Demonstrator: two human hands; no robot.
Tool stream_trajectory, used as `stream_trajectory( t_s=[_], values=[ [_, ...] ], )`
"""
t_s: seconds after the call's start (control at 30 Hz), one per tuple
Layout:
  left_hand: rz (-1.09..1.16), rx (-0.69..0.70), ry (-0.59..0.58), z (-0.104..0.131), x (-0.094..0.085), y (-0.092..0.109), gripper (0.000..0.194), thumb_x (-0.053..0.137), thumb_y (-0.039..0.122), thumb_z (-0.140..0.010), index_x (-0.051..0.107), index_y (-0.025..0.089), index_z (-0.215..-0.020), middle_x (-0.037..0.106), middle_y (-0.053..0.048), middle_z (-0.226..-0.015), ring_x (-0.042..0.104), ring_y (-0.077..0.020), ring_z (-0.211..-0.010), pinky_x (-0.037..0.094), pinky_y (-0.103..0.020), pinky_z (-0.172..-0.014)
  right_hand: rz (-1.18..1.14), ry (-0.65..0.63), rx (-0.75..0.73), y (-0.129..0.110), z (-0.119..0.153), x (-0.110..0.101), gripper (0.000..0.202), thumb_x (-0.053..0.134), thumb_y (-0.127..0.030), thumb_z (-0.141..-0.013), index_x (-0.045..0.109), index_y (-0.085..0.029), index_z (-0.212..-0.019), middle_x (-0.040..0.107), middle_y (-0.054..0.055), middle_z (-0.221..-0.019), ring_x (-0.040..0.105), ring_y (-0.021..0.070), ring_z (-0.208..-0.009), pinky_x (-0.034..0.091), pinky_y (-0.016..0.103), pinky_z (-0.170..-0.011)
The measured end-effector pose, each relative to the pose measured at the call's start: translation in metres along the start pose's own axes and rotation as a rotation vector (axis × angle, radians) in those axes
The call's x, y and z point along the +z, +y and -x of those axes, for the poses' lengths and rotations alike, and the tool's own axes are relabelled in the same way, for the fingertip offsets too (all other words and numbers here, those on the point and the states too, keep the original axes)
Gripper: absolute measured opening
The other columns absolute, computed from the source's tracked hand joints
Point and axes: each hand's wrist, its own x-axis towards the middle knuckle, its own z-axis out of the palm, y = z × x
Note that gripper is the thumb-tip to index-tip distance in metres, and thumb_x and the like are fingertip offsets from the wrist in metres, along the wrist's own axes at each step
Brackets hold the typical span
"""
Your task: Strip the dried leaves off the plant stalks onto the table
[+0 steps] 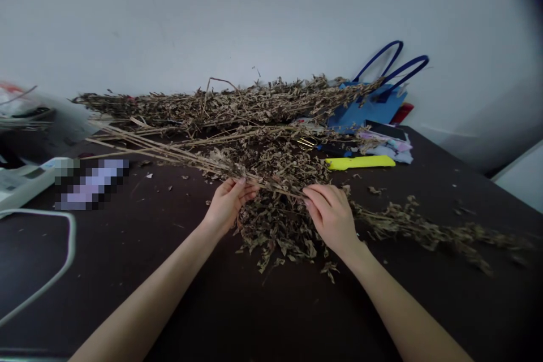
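Observation:
Long dried plant stems (178,153) slant across the middle of the dark table, their bare ends at the upper left. My left hand (227,203) is closed round them with thumb and fingers, near the centre. Further right, my right hand (333,215) pinches the same stems. A leafy dried part (416,226) stretches from beyond my right hand toward the right edge, slightly blurred. Beneath and between my hands lies a heap of crumpled dry leaves (280,232).
A large bundle of dried plants (237,103) lies along the wall. A blue bag (365,110), a yellow-handled object (360,163), a phone (386,130) and a cloth (401,150) are at the back right. A white device (29,181) and a white cable (71,243) are at left.

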Motion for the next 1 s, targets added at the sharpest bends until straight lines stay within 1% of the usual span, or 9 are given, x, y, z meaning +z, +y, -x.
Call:
stream_trajectory(
  t_s=[0.07,0.13,0.3,0.4,0.53,0.6,0.77,0.9,1.0],
  values=[
    [0.004,0.021,-0.015,0.0,0.0,0.0,0.01,0.062,0.021,-0.079,0.056,0.012,-0.08,0.069,-0.008,-0.084,0.067,-0.0168,-0.08,0.051,-0.029,-0.076,0.024,0.012,0.012,0.004,0.001,0.001,0.025,0.044,-0.019,-0.088,0.055,-0.017,-0.11,0.061,0.008,-0.1,0.051,0.0233,-0.097,0.039,0.039,-0.086],
    [0.008,0.031,-0.029,0.001,0.001,-0.002,0.012,0.063,0.022,-0.079,0.057,0.012,-0.079,0.069,-0.009,-0.085,0.067,-0.0173,-0.08,0.051,-0.03,-0.077,0.048,0.009,0.025,0.008,0.001,0.002,0.024,0.044,-0.019,-0.089,0.056,-0.015,-0.109,0.063,0.008,-0.092,0.052,0.0223,-0.093,0.038,0.039,-0.087],
    [0.021,0.025,-0.069,0.006,0.007,-0.01,0.014,0.063,0.024,-0.079,0.059,0.011,-0.08,0.069,-0.011,-0.089,0.066,-0.0204,-0.085,0.051,-0.034,-0.081,0.03,-0.074,0.037,0.01,-0.001,0.001,0.019,0.043,-0.022,-0.09,0.058,-0.016,-0.1,0.062,0.006,-0.083,0.053,0.0193,-0.083,0.035,0.04,-0.09],
    [0.023,0.015,-0.081,0.01,0.009,-0.012,0.014,0.063,0.025,-0.079,0.061,0.011,-0.08,0.069,-0.011,-0.089,0.066,-0.0206,-0.086,0.051,-0.034,-0.082,-0.031,-0.143,0.06,0.008,-0.002,-0.002,0.02,0.04,-0.025,-0.091,0.058,-0.017,-0.095,0.06,0.006,-0.083,0.052,0.0195,-0.081,0.037,0.039,-0.085],
    [0.0,-0.008,-0.027,0.014,0.01,-0.013,0.013,0.068,0.023,-0.074,0.064,0.011,-0.079,0.07,-0.007,-0.08,0.067,-0.0161,-0.077,0.053,-0.029,-0.077,-0.119,-0.217,0.145,0.004,-0.002,-0.005,0.022,0.039,-0.028,-0.092,0.057,-0.019,-0.085,0.059,0.005,-0.079,0.052,0.019,-0.078,0.037,0.034,-0.076],
    [-0.022,-0.017,-0.018,0.014,0.009,-0.013,0.015,0.069,0.023,-0.073,0.065,0.009,-0.08,0.07,-0.008,-0.079,0.067,-0.0163,-0.076,0.053,-0.027,-0.074,-0.147,-0.251,0.205,0.002,-0.003,-0.005,0.021,0.039,-0.029,-0.091,0.056,-0.019,-0.082,0.058,0.004,-0.078,0.052,0.0185,-0.076,0.037,0.032,-0.072],
    [-0.051,-0.028,-0.01,0.013,0.007,-0.014,0.02,0.069,0.026,-0.073,0.067,0.007,-0.079,0.071,-0.01,-0.077,0.067,-0.0162,-0.071,0.054,-0.025,-0.067,-0.216,-0.37,0.308,0.004,-0.021,-0.008,0.023,0.039,-0.029,-0.09,0.054,-0.02,-0.075,0.058,0.002,-0.072,0.054,0.0165,-0.069,0.037,0.027,-0.063],
    [-0.042,-0.027,-0.008,0.013,0.007,-0.013,0.02,0.07,0.027,-0.072,0.067,0.007,-0.076,0.07,-0.009,-0.076,0.066,-0.0153,-0.07,0.054,-0.024,-0.067,-0.216,-0.512,0.297,0.013,-0.042,-0.014,0.025,0.04,-0.032,-0.088,0.053,-0.02,-0.07,0.059,0.001,-0.068,0.054,0.0153,-0.063,0.034,0.025,-0.058],
    [-0.029,-0.036,0.011,0.015,0.008,-0.011,0.018,0.069,0.024,-0.073,0.066,0.007,-0.076,0.07,-0.009,-0.075,0.067,-0.0161,-0.072,0.054,-0.025,-0.069,-0.217,-0.573,0.275,0.021,-0.056,-0.016,0.027,0.041,-0.033,-0.088,0.051,-0.02,-0.067,0.058,0.0,-0.063,0.052,0.0144,-0.059,0.032,0.024,-0.056]
  ],
)
